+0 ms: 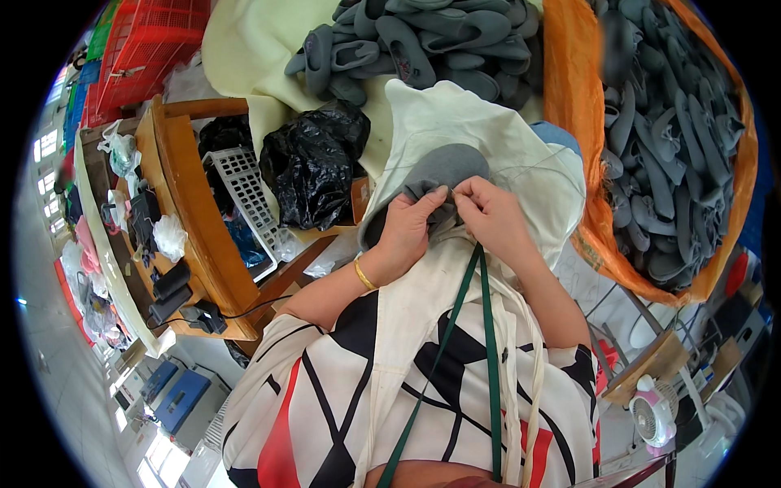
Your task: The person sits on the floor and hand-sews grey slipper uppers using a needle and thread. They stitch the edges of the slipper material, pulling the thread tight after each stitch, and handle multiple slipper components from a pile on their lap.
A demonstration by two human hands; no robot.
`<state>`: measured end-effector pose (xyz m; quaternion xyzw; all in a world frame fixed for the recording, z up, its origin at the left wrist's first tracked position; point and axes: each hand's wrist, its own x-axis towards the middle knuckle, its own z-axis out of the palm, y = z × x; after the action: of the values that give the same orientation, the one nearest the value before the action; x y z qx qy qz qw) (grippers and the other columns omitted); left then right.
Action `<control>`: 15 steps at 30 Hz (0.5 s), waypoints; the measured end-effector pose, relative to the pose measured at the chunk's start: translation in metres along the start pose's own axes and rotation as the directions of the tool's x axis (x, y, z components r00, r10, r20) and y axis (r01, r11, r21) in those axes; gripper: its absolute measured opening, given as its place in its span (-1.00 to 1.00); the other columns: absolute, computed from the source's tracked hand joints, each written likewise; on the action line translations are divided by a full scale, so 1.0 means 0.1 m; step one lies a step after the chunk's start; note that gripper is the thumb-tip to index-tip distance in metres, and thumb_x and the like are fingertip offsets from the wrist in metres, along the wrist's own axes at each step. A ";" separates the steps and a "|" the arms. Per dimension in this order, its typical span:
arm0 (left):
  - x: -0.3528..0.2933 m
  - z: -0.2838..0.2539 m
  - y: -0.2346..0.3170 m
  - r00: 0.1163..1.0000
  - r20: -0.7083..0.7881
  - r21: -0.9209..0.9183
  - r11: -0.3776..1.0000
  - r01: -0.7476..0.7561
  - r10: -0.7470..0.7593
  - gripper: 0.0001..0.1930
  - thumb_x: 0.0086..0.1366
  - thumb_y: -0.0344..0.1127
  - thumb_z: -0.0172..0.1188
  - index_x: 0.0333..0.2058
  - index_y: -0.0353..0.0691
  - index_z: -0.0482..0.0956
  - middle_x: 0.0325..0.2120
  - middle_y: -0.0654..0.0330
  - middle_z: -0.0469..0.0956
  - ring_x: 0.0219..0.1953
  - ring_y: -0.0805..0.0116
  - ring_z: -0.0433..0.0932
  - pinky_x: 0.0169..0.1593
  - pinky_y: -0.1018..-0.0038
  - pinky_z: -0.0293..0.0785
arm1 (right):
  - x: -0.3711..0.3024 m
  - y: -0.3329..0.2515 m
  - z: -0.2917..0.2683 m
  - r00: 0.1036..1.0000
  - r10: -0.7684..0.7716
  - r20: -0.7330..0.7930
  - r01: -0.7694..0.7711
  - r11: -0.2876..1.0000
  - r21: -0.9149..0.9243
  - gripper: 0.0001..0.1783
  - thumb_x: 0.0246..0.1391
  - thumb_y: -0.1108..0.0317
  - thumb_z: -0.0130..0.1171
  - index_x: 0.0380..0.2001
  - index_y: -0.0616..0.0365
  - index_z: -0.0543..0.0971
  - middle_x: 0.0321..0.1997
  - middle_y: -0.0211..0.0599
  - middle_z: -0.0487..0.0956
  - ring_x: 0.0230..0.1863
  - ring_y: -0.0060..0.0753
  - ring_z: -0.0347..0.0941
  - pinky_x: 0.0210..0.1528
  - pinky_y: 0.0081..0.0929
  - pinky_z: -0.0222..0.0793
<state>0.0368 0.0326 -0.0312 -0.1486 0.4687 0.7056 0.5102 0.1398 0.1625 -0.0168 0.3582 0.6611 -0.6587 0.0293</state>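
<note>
A grey felt shoe [452,165] rests over the pale cloth [521,146] in front of me, its rounded end pointing away. My left hand [404,228], with a yellow bangle at the wrist, is closed on the shoe's near edge, the thumb pressing on the grey fabric. Close beside it, my right hand [490,213] is pinched, thumb against forefinger, at the edge of the shoe. Whatever lies between those fingertips is too small to make out. Thin dark lines, seemingly thread, cross the cloth right of my hands.
Grey shoes [407,49] are heaped at the far side, and more fill an orange sack [573,106] on the right. Leftward are a black plastic bag [313,163], a wooden drawer unit [191,220], a white plastic basket [244,195] and red crates [150,53]. A small fan [651,415] stands lower right.
</note>
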 end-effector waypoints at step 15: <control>0.06 -0.06 0.05 0.998 -0.013 -0.018 0.998 0.060 -0.060 -0.98 0.34 -0.40 0.23 -0.27 -0.16 0.59 -0.35 0.33 0.62 -0.32 0.54 0.59 -0.20 0.57 0.52 | -0.04 0.21 0.09 0.974 -0.210 -0.081 0.205 0.976 -0.073 -0.87 0.26 0.39 0.12 -0.15 0.12 0.55 -0.41 -0.14 0.60 -0.48 -0.23 0.53 -0.36 -0.41 0.43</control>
<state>0.0282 0.0313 -0.0361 -0.1718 0.4612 0.6930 0.5269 0.1495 0.1500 -0.0339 0.3147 0.7162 -0.6202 -0.0575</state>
